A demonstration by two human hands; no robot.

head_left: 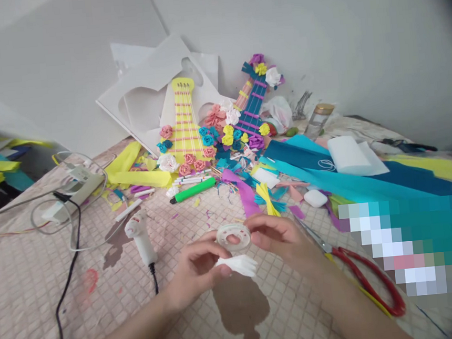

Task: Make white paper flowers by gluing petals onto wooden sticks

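Note:
Between my fingers, over the middle of the table, is a small clear tape roll (224, 237). My right hand (277, 237) pinches it at its right edge, while the fingertips of my left hand (199, 271) touch its left side. A gathered piece of white crepe paper (240, 266) fans out just below the roll, its narrow end pinched by my left thumb and fingers. Beside my left hand stands a white glue gun (142, 240) with a black cord. Red-handled scissors (353, 269) lie open-bladed or partly hidden by my right hand; I cannot tell which.
Yellow (186, 120) and blue (252, 104) paper guitars with paper flowers lean at the back. A green marker (194, 190), paper scraps and a yellow paper bow (267, 199) lie ahead. Blue crepe sheets (369, 183) cover the right; a power strip (74, 196) with cables lies left.

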